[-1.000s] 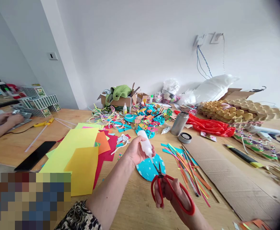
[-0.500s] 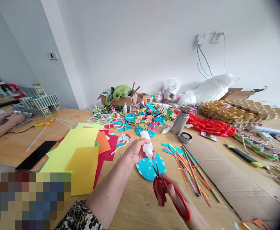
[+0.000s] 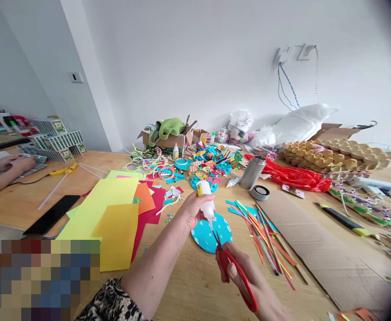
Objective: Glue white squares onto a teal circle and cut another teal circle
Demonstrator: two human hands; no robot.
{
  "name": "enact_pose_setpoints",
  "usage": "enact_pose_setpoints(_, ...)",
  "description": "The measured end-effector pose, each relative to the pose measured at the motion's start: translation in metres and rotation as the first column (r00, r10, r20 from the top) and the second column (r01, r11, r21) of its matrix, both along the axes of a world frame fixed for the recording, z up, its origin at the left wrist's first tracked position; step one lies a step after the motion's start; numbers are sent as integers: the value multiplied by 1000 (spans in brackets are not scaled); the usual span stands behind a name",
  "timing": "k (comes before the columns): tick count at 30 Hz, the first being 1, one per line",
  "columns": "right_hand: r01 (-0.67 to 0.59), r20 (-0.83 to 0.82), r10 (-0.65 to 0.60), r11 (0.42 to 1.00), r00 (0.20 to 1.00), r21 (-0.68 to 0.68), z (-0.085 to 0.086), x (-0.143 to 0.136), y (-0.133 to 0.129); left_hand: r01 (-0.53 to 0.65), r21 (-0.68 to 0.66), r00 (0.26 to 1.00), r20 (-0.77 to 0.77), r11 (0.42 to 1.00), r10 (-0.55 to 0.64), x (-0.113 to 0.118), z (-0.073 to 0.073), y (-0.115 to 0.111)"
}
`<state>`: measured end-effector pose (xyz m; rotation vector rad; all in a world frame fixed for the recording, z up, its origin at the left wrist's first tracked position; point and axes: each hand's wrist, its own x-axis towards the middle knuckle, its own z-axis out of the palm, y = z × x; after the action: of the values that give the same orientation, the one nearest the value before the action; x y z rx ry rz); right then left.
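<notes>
My left hand [image 3: 195,209] is wrapped round a white glue bottle [image 3: 206,203], its nozzle tilted down. My right hand [image 3: 238,267] grips red-handled scissors [image 3: 242,283] whose dark blades point up at the nozzle tip, slightly apart. Whether blades and nozzle touch is too small to tell. Beneath both lies a round turquoise disc [image 3: 204,236] with pale patches, flat on the wooden table [image 3: 189,285].
Yellow sheets [image 3: 98,214] and a black phone [image 3: 51,215] lie left. Right are coloured strips [image 3: 258,232], a metal flask [image 3: 253,171] and long cardboard [image 3: 315,249]. A pile of paper crafts [image 3: 212,160] stands behind. Another person's hands [image 3: 17,165] are far left.
The scissors have turned and their blades are closer together. My right hand has closed up on the handles. The bottle has shifted very slightly.
</notes>
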<state>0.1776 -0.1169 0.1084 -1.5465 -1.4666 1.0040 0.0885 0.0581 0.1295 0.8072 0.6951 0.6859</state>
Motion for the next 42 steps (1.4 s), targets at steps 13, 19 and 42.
enact_pose_setpoints(13, -45, 555, -112, 964, 824, 262, -12, -2, 7, -87, 101, 995, -45, 991, 92, 6, -11, -1)
enact_pose_setpoints(19, -87, 682, -250, 904, 687, 419, -19, 1, 10, -107, 89, 992, -59, 990, 112, 8, -12, -1)
enact_pose_setpoints(42, -36, 794, -471, 852, 386, 522, -20, 1, 14, -238, 189, 951, -152, 953, 268, 6, -13, 5)
